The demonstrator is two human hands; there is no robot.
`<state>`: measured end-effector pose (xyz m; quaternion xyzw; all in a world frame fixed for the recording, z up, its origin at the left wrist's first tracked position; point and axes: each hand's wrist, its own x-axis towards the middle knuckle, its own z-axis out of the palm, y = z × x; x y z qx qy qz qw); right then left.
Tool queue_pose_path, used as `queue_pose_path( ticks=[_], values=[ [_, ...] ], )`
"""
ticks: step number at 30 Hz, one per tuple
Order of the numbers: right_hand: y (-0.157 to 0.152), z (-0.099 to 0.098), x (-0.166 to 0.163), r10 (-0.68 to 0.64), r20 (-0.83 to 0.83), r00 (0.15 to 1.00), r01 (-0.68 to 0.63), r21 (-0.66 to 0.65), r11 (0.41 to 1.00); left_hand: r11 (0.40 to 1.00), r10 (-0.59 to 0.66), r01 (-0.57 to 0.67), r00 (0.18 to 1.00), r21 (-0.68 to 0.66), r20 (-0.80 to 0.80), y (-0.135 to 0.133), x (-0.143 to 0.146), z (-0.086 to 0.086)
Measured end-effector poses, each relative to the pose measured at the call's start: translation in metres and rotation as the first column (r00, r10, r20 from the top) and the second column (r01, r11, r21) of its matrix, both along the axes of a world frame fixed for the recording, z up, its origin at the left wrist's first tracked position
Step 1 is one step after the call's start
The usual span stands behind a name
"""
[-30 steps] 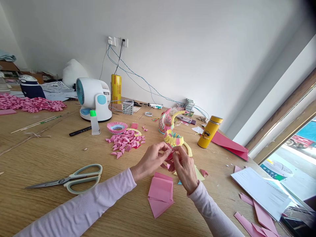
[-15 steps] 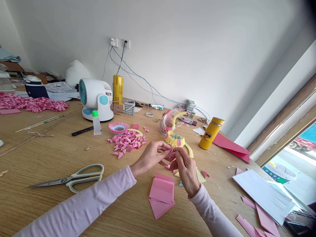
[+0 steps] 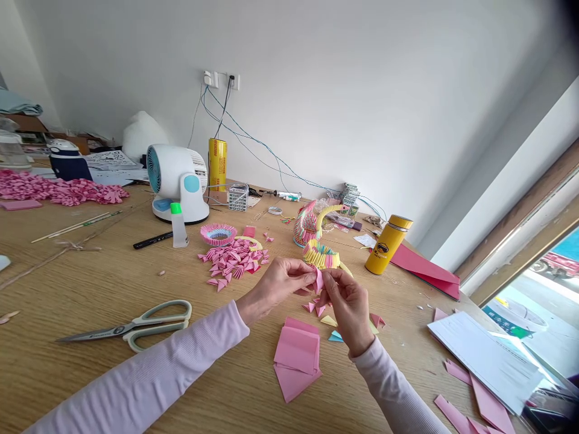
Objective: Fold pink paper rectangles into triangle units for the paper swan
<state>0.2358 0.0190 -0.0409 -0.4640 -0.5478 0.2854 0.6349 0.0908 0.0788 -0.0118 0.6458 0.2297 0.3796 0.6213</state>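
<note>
My left hand and my right hand meet above the wooden table, fingertips pinched together on a small folded pink paper piece. Just below them lie a few loose pink triangles and a stack of pink paper sheets. Beyond my fingers sits a curved yellow and pink folded-paper model. A pile of pink folded triangles lies to the left of my hands.
Scissors lie front left. A white fan, glue bottle, black pen and pink paper bowl stand further back. A yellow flask, red paper and white sheets are on the right.
Both hands have lifted slightly off the table with the pink piece, uncovering the loose triangles beneath. The view has shifted a little to the left.
</note>
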Motion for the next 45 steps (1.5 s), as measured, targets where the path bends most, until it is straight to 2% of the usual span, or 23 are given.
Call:
queue_pose_path(
  ticks=[6, 14, 21, 25, 29, 32, 36, 39, 42, 45],
  values=[
    [-0.001, 0.005, 0.001, 0.002, -0.027, 1.0, -0.001, 0.044, 0.999, 0.994, -0.113, 0.113, 0.994, 0.004, -0.001, -0.004, -0.005, 0.012],
    [-0.006, 0.01, 0.003, 0.013, 0.074, 0.997, -0.015, 0.032, 0.999, 0.993, -0.108, 0.106, 0.994, 0.049, 0.026, 0.004, -0.004, 0.004],
    [-0.006, 0.009, 0.005, 0.048, 0.136, 0.99, -0.055, 0.046, 0.997, 0.99, -0.048, 0.043, 0.998, 0.138, 0.027, 0.001, -0.001, 0.002],
    [-0.003, 0.006, 0.002, 0.044, 0.071, 0.996, -0.049, 0.062, 0.997, 0.993, -0.115, 0.112, 0.988, 0.04, 0.1, -0.003, 0.001, 0.0],
    [-0.002, 0.004, 0.0, -0.041, 0.071, 0.997, 0.036, 0.071, 0.997, 0.976, -0.202, 0.211, 0.969, -0.05, 0.14, -0.004, 0.001, -0.002],
    [-0.003, 0.002, -0.002, -0.085, 0.132, 0.988, 0.075, 0.079, 0.994, 0.989, -0.124, 0.132, 0.986, -0.064, 0.113, -0.003, 0.002, -0.002],
    [-0.002, -0.001, -0.003, -0.037, 0.152, 0.988, 0.028, 0.062, 0.998, 1.0, 0.005, -0.004, 0.997, -0.025, 0.076, -0.004, 0.005, -0.005],
    [-0.001, -0.004, -0.003, -0.024, 0.072, 0.997, 0.021, 0.036, 0.999, 0.994, -0.037, 0.05, 0.992, -0.101, 0.123, -0.007, 0.006, -0.007],
    [0.0, -0.004, -0.001, -0.075, 0.027, 0.997, 0.074, 0.058, 0.996, 0.941, -0.141, 0.201, 0.965, -0.274, 0.222, -0.008, 0.006, -0.008],
    [0.0, -0.004, -0.001, -0.105, 0.021, 0.994, 0.103, 0.095, 0.99, 0.845, -0.144, 0.27, 0.946, -0.461, 0.289, -0.008, 0.006, -0.007]
  ],
)
